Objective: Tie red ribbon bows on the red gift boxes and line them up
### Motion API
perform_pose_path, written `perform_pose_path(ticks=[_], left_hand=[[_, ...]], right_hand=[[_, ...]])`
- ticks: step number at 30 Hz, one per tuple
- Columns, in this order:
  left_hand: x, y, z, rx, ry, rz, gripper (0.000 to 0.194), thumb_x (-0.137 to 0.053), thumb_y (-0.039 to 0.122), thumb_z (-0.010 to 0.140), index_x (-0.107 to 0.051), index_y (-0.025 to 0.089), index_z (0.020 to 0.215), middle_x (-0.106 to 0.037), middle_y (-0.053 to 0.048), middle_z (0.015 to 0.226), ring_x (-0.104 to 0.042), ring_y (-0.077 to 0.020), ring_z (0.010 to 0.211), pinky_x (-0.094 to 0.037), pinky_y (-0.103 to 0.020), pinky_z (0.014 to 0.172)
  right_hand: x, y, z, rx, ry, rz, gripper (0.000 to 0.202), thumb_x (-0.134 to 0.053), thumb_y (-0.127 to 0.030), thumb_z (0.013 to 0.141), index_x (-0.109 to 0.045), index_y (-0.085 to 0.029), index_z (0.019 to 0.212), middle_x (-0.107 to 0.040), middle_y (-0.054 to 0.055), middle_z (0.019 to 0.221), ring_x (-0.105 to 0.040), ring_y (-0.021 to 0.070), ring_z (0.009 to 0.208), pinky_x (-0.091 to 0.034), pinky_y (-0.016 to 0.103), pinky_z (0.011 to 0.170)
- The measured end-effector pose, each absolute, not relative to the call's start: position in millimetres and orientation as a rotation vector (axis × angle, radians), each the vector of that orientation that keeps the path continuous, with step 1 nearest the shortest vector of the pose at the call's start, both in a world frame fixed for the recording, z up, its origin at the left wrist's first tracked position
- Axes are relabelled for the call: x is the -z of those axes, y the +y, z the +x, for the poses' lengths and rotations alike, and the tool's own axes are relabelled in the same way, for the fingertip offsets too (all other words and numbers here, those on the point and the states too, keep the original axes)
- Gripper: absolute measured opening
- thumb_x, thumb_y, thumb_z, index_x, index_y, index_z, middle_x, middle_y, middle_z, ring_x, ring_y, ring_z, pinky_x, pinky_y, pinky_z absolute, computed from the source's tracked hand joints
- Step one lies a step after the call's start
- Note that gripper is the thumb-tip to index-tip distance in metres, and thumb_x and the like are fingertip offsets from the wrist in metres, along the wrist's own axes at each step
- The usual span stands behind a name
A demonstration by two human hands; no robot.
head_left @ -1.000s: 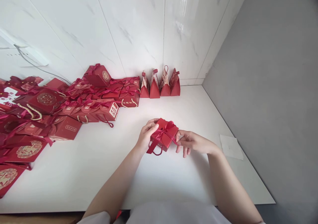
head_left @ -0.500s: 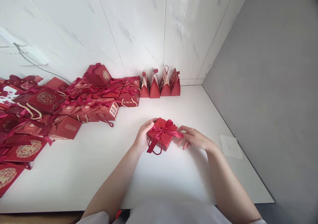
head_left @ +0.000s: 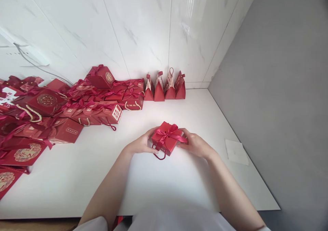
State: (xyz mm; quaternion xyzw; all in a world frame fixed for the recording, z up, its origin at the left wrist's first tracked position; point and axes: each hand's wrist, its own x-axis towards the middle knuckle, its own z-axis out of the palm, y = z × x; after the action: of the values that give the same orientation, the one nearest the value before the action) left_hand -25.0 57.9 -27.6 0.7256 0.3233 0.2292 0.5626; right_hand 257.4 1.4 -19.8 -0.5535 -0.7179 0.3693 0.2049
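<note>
A small red gift box (head_left: 168,143) with a satin ribbon bow (head_left: 167,134) on its lid sits between my hands, a dark red cord handle (head_left: 160,158) hanging at its front. My left hand (head_left: 142,143) grips the box's left side, thumb in front by the cord and fingers behind. On the opposite side my right hand (head_left: 196,143) holds the box near a ribbon tail, with its fingertips partly hidden. Whether the box rests on the table or is slightly raised, I cannot tell.
Several red gift boxes (head_left: 68,130) with ribbons crowd the left of the white table (head_left: 159,193). Several pointed red boxes (head_left: 159,91) stand against the tiled wall (head_left: 143,26). A white sheet (head_left: 237,152) lies near the right edge, beside a grey wall (head_left: 276,98).
My left hand has shifted from the box's upper left corner to its left side, thumb lower. My right hand has closed in on the box's right side. The left ribbon tail is less visible.
</note>
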Motion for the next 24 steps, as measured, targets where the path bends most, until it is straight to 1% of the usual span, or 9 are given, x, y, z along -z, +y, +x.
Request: perform_pose_path(ticks=[3, 5, 7, 8, 10, 14, 19, 21, 24], left_hand=[[37, 57, -18, -0.665, 0.809, 1.694, 0.066, -0.077, 0.026, 0.069, -0.054, 0.027, 0.132, -0.062, -0.012, 0.125, -0.064, -0.0312, 0.108, -0.057, -0.044, 0.085], [40, 58, -12, -0.813, 0.818, 1.704, 0.061, -0.073, 0.027, 0.075, -0.053, 0.027, 0.133, -0.057, -0.012, 0.133, -0.059, -0.0313, 0.118, -0.052, -0.047, 0.095], [42, 60, -8, -0.958, 0.826, 1.753, 0.063, -0.072, 0.027, 0.076, -0.051, 0.028, 0.136, -0.050, -0.011, 0.142, -0.048, -0.0308, 0.131, -0.041, -0.049, 0.109], [42, 60, -7, -1.012, 0.835, 1.773, 0.064, -0.073, 0.026, 0.076, -0.051, 0.029, 0.136, -0.048, -0.010, 0.144, -0.045, -0.0305, 0.134, -0.037, -0.049, 0.113], [43, 60, -6, -1.078, 0.860, 1.754, 0.062, -0.073, 0.026, 0.076, -0.052, 0.027, 0.135, -0.048, -0.011, 0.144, -0.044, -0.0306, 0.134, -0.037, -0.049, 0.112], [47, 57, -4, -1.130, 0.887, 1.587, 0.057, -0.070, 0.028, 0.079, -0.051, 0.028, 0.133, -0.048, -0.012, 0.143, -0.050, -0.0299, 0.129, -0.050, -0.044, 0.100], [49, 54, 1, -1.305, 0.876, 1.490, 0.055, -0.073, 0.033, 0.078, -0.050, 0.029, 0.128, -0.043, -0.012, 0.146, -0.059, -0.0282, 0.118, -0.055, -0.040, 0.090], [48, 54, 3, -1.354, 0.900, 1.448, 0.057, -0.073, 0.034, 0.078, -0.047, 0.029, 0.129, -0.042, -0.012, 0.146, -0.062, -0.0267, 0.113, -0.055, -0.042, 0.092], [44, 55, 2, -1.395, 0.963, 1.472, 0.046, -0.070, 0.039, 0.080, -0.054, 0.024, 0.121, -0.049, -0.013, 0.140, -0.057, -0.0277, 0.122, -0.049, -0.043, 0.102]], right_hand=[[24, 2, 248, -0.803, -2.047, -1.551, 0.043, -0.057, -0.041, 0.088, -0.046, -0.031, 0.128, -0.070, 0.003, 0.099, -0.066, 0.0219, 0.078, -0.048, 0.031, 0.066], [26, 3, 243, -0.629, -2.032, -1.570, 0.043, -0.054, -0.037, 0.091, -0.044, -0.030, 0.132, -0.068, 0.007, 0.111, -0.067, 0.0234, 0.083, -0.049, 0.032, 0.067], [28, 3, 240, -0.556, -1.997, -1.558, 0.047, -0.054, -0.032, 0.090, -0.041, -0.029, 0.135, -0.063, 0.008, 0.125, -0.068, 0.0245, 0.093, -0.051, 0.033, 0.072], [28, 3, 239, -0.554, -1.979, -1.544, 0.050, -0.055, -0.031, 0.089, -0.039, -0.030, 0.137, -0.060, 0.008, 0.129, -0.067, 0.0249, 0.098, -0.051, 0.034, 0.075], [28, 3, 238, -0.574, -1.952, -1.526, 0.053, -0.056, -0.029, 0.088, -0.036, -0.030, 0.138, -0.059, 0.008, 0.132, -0.066, 0.0250, 0.101, -0.051, 0.034, 0.079], [30, 3, 236, -0.627, -1.910, -1.533, 0.053, -0.052, -0.025, 0.088, -0.034, -0.030, 0.138, -0.066, 0.006, 0.120, -0.069, 0.0234, 0.088, -0.051, 0.032, 0.073], [36, 3, 233, -0.635, -1.896, -1.553, 0.047, -0.049, -0.028, 0.088, -0.037, -0.026, 0.134, -0.071, 0.005, 0.097, -0.068, 0.0240, 0.076, -0.048, 0.030, 0.066], [39, 3, 233, -0.618, -1.910, -1.583, 0.039, -0.047, -0.030, 0.090, -0.041, -0.024, 0.128, -0.071, 0.006, 0.090, -0.067, 0.0240, 0.073, -0.047, 0.030, 0.063], [42, 3, 232, -0.589, -1.957, -1.601, 0.033, -0.047, -0.029, 0.088, -0.046, -0.022, 0.120, -0.070, 0.005, 0.084, -0.066, 0.0217, 0.066, -0.046, 0.029, 0.061]])
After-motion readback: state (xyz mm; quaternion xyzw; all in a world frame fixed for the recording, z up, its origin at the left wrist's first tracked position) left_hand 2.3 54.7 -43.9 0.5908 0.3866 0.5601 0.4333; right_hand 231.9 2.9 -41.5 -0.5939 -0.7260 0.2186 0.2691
